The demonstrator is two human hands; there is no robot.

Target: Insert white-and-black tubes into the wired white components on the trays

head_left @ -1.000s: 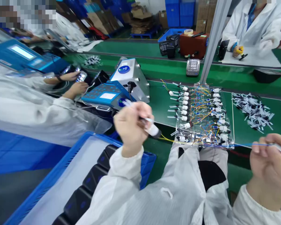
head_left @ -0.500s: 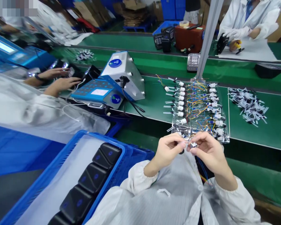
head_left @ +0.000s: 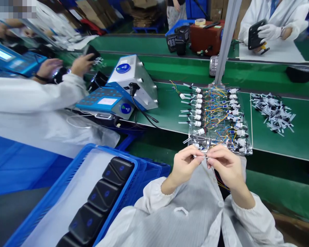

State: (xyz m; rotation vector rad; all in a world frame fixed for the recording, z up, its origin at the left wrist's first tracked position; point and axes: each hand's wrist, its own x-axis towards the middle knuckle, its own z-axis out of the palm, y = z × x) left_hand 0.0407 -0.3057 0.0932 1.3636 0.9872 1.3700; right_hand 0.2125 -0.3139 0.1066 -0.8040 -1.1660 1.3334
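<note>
The left hand [head_left: 185, 164] and right hand [head_left: 226, 165] pinch a small part [head_left: 205, 157] between their fingertips; its long axis appears to run left to right, neither hand nearer; wires [head_left: 222, 185] hang below the right hand; the counter [head_left: 306, 130] lies farther off.

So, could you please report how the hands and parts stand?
Left hand and right hand pinching a small part, details hidden. Wires hanging below. White parts in rows just beyond. Nothing seen blocking the hands.

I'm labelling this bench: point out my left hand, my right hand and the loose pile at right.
Left hand [head_left: 184, 164]: head view, middle of hand.
Right hand [head_left: 227, 165]: head view, middle of hand.
Loose pile [head_left: 273, 111]: head view, its middle.
</note>
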